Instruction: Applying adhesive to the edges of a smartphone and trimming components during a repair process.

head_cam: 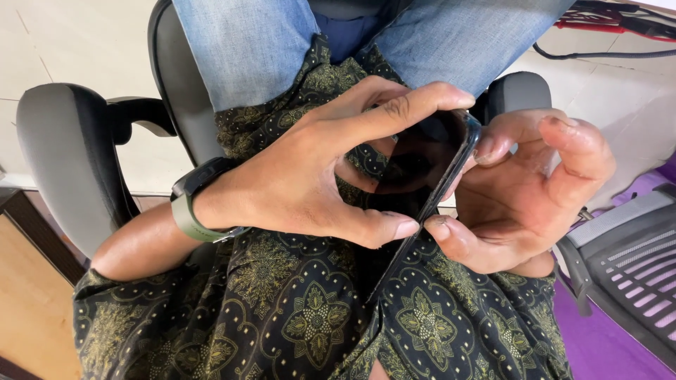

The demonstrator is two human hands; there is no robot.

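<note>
A grey office chair (60, 151) filled the upper left of the view, its padded armrest jutting out over a pale tiled floor (91, 42). The person sat in it, legs in blue jeans (239, 42) stretching away from the camera, and a dark shirt (303, 309) with a gold floral pattern spread across the lap and lower frame. At the far right stood a second chair (627, 264) with a slotted grey seat, on a purple surface (605, 345). Red and black cables (612, 28) lay on the floor at the top right.

Above the lap, the left hand (310, 176) and the right hand (528, 197) met around a dark smartphone (422, 169), which was tilted on edge with its black glass reflecting the fingers. The left grip was closed on it — forefinger curled over the upper edge, thumb pressed against the lower edge. The right grip was looser: its thumb touched the phone's lower edge just beside the left thumb, one finger rested against the upper corner, and the remaining fingers curled apart from the phone — half open. A green-strapped watch (193, 197) sat on the left wrist.
</note>
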